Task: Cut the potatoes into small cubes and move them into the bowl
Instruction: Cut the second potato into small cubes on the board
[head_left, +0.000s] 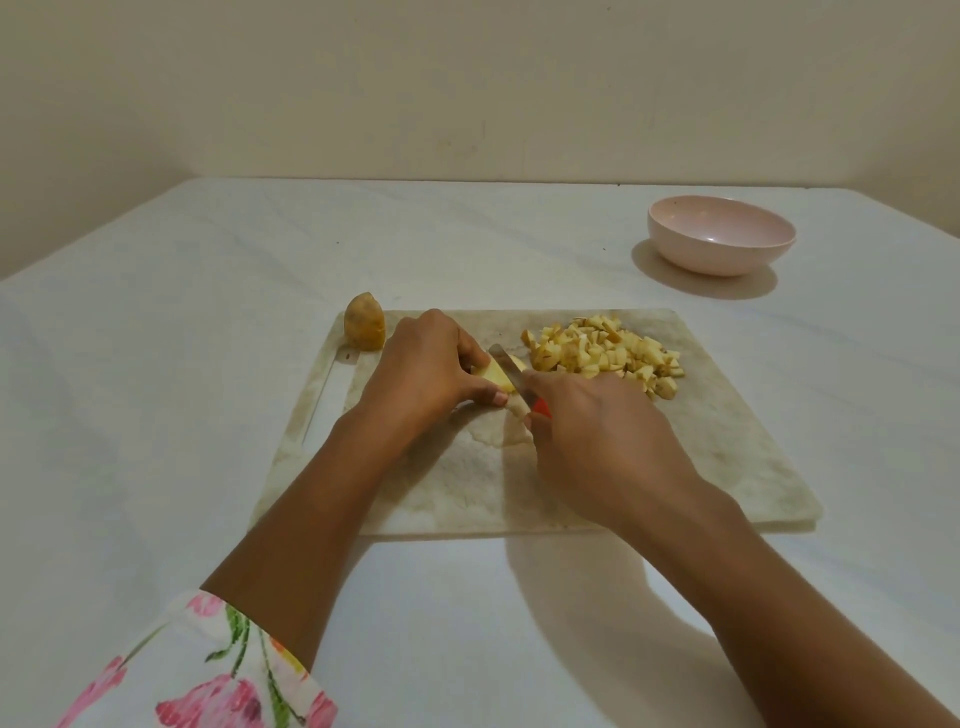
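Two hands meet mid-board. Your left hand (421, 374) curls its fingers (465, 349) around a potato wedge (493, 376), pale yellow with tan skin, its long axis running roughly left to right. Your right hand (597, 441) grips the red-handled knife (511, 371), the blade pointing far-left across the wedge. Just right lies a heap of small pale cubes (602, 353). A skin-on potato half (364, 322) stands upright at the cutting board's (675, 457) far-left corner. The pink bowl (722, 234) sits well apart on the tabletop (156, 364).
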